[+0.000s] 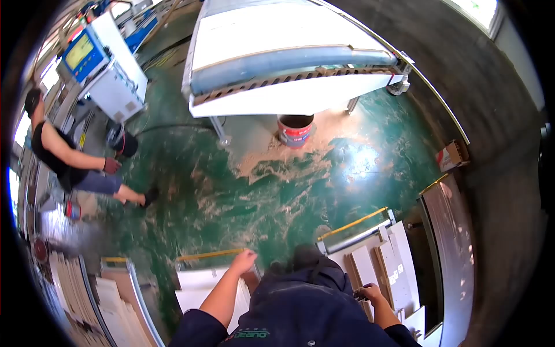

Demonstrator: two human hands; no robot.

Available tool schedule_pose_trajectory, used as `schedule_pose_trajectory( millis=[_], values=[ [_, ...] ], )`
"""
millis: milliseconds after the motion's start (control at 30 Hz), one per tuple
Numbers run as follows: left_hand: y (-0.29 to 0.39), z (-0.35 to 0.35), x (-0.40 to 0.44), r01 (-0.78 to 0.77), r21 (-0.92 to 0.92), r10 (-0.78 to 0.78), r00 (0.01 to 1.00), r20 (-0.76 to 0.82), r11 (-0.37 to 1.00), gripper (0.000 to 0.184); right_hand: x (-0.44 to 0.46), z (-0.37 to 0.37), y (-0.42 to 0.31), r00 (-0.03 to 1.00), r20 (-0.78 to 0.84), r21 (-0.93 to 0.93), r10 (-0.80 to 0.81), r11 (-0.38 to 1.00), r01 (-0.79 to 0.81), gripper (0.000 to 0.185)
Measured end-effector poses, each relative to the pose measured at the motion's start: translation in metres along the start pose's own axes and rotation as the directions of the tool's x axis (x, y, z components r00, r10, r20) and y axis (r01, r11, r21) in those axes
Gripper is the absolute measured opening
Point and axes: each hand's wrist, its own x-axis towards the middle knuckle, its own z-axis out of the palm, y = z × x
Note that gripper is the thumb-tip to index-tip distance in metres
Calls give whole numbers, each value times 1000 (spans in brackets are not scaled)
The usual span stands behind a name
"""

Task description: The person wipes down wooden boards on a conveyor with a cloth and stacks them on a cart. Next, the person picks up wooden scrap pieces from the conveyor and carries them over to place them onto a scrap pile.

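My left hand hangs in front of my body with its fingers curled and nothing seen in them, above the end of a cart of white panels. Close to my right side, my right hand is closed around a small dark object, too small to name. Beneath and beside that hand lie white boards on a roller rack with a yellow end bar.
Ahead stands a wide conveyor table, with a red bucket and sawdust below. To the left, a person stands near a control cabinet and a black bucket. A cardboard box sits by the right wall.
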Motion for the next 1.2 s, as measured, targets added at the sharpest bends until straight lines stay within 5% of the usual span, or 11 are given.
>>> schedule_pose_trajectory(
  millis=[167, 267, 367, 433, 467, 567, 633, 767, 867, 1033, 1200],
  values=[
    [146, -49, 139, -177, -131, 184, 982, 42, 975, 31, 70, 28, -74, 998, -22, 147, 61, 987, -57, 44],
    [193, -68, 196, -156, -141, 162, 986, 32, 978, 28, 69, 4, -196, 991, -129, -51, 33, 998, -40, 35],
    [214, -65, 247, -59, -300, 95, 990, 107, 952, 25, 126, -36, -282, 986, -146, 8, -75, 997, 77, 42],
    [274, -78, 257, 63, -377, 15, 980, 200, 924, 25, 243, -58, -300, 884, -381, 60, -272, 947, 317, 24],
    [296, -82, 267, 37, -373, 40, 980, 196, 927, 25, 171, -97, -399, 911, -356, 133, -206, 954, 267, 18],
    [367, -91, 306, 43, -392, 53, 972, 231, 919, 25, 242, -166, -505, 933, -260, 636, -251, 683, 361, 21],
    [427, -93, 350, 2, -423, 121, 958, 262, 906, 26, 235, -214, -597, 872, -299, 786, -388, 418, 455, 16],
    [563, -98, 435, -117, -504, 300, 906, 298, 856, 26, 212, -298, -744, 730, -417, 749, -542, 250, 613, 12],
    [664, -84, 500, -296, -574, 473, 861, 186, 763, 24, 223, -352, -817, 713, -444, 761, -543, 192, 620, 12],
    [812, -75, 549, -511, -478, 609, 791, 63, 714, 39, 258, -433, -914, 548, -578, 474, -604, 299, 828, 12],
    [891, -71, 592, -441, -434, 507, 861, 42, 785, 51, 327, -502, -1009, 439, -605, 214, -665, 396, 893, 14]
  ],
)
